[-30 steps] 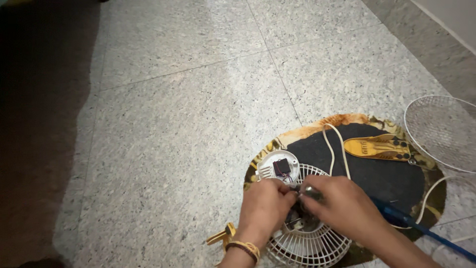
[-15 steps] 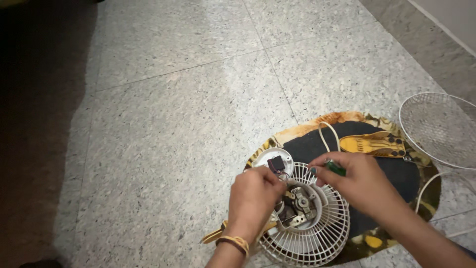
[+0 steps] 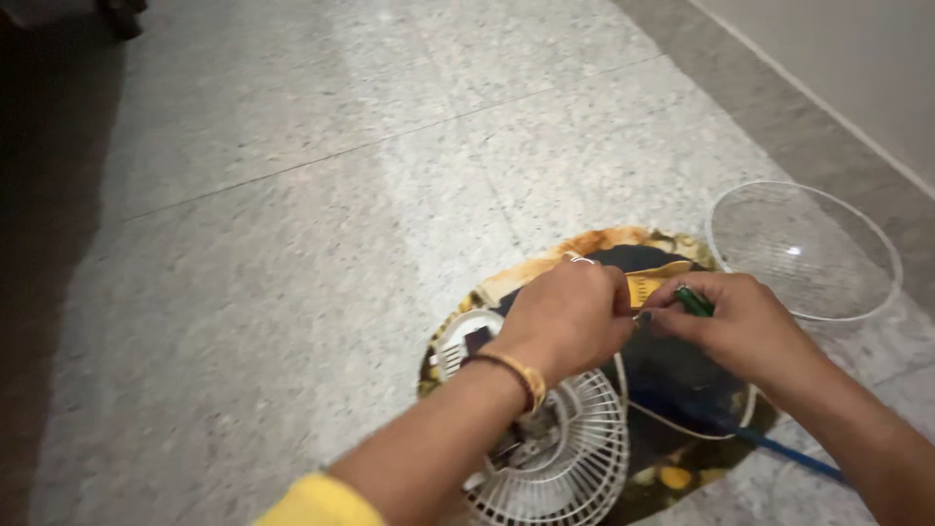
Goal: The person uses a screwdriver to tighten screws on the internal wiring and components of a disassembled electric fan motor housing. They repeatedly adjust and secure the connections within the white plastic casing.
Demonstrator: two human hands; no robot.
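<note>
Since half a second ago, both hands have lifted off the white fan grille (image 3: 560,458) and met higher up, over the dark round mat (image 3: 682,390); the camera has also tipped, so the wire fan guard (image 3: 804,248) now sits fully in view at the right.

Head view: the left hand (image 3: 565,317), with a bangle at the wrist and a ring on one finger, is curled shut, fingertips pinched towards the right hand. What it pinches is hidden. The right hand (image 3: 735,321) is closed around a green-handled tool (image 3: 693,300), probably a screwdriver, whose long axis runs up and to the right. The two hands nearly touch, fingertip to fingertip, just below a yellow tool (image 3: 654,282) lying on the mat. The left forearm crosses above the grille, which lies on the near edge of the mat on the speckled stone floor (image 3: 292,244). A white cord (image 3: 682,429) and a blue cable (image 3: 789,455) trail below the right wrist.
</note>
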